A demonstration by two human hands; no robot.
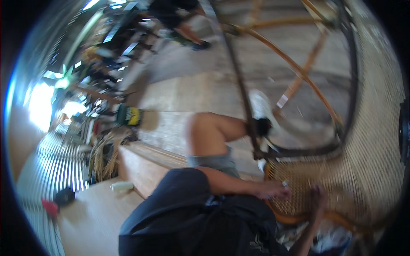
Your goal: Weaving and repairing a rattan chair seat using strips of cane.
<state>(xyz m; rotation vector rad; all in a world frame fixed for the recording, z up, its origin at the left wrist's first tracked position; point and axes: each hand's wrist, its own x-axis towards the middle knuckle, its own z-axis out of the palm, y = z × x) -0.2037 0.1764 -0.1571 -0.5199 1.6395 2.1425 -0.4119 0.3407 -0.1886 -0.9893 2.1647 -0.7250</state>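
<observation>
A rattan chair lies tipped in front of me, its woven cane panel [294,200] under both hands and edged by a curved orange-brown rail. My left hand [275,190] is over the left part of the weave, fingers curled, with a small pale glint at them. What they hold is too blurred to name. My right hand [318,198] is above the same panel, to the right, smeared by motion so its fingers do not show clearly. Beyond them rises the chair's dark frame [241,81], with crossed tan cane braces [301,72] inside it.
A wide woven surface [378,106] curves along the right. To my left are a wooden box-like bench [145,164], a pale board [94,213] and loose fibre strands [109,155]. A green and yellow container [128,115] stands on the floor. Another person's leg [188,34] shows far off.
</observation>
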